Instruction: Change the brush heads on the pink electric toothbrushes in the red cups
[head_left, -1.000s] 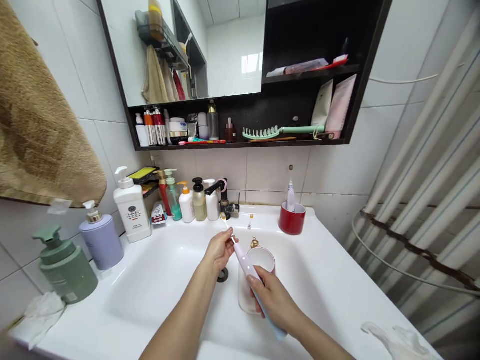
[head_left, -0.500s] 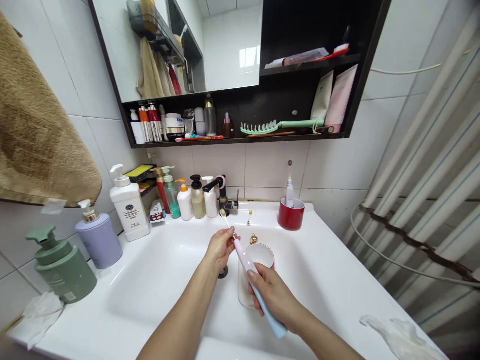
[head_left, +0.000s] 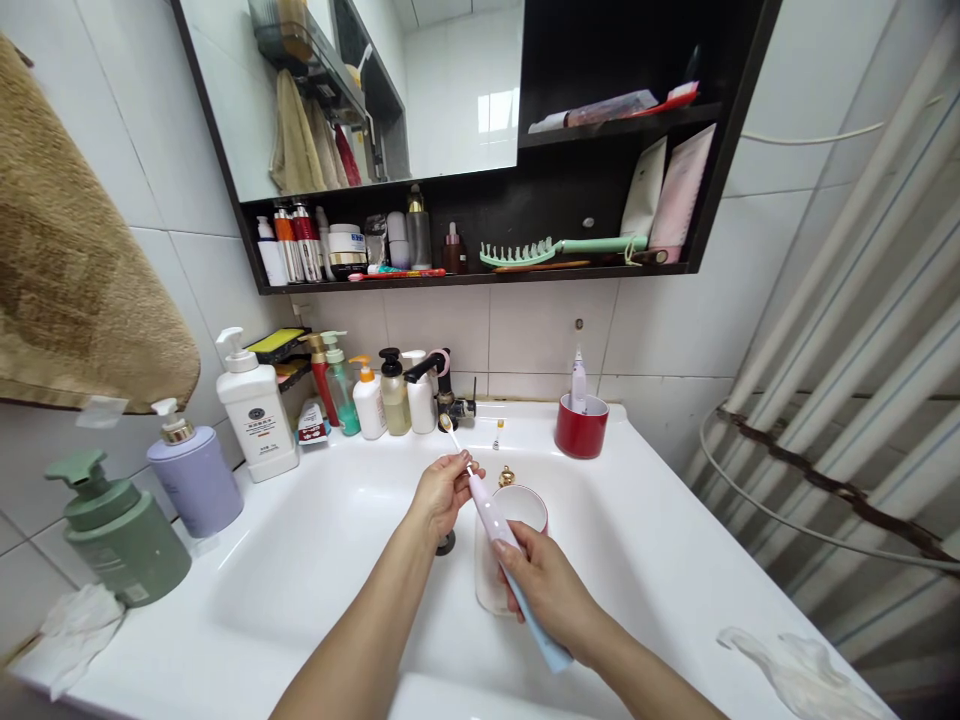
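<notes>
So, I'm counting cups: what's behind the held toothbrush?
A white-lined red cup and part of a pale dish-like item show behind the toothbrush. The right hand hides the cup's lower part.

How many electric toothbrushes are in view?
2: pink-and-blue toothbrush in the left hand and right hand over the basin; pale toothbrush standing in the red cup at the back. Others may be hidden.

Bathrm; washbasin (head_left: 322, 570) w/ tap (head_left: 444, 390); mirror (head_left: 442, 100); towel (head_left: 82, 270)
</notes>
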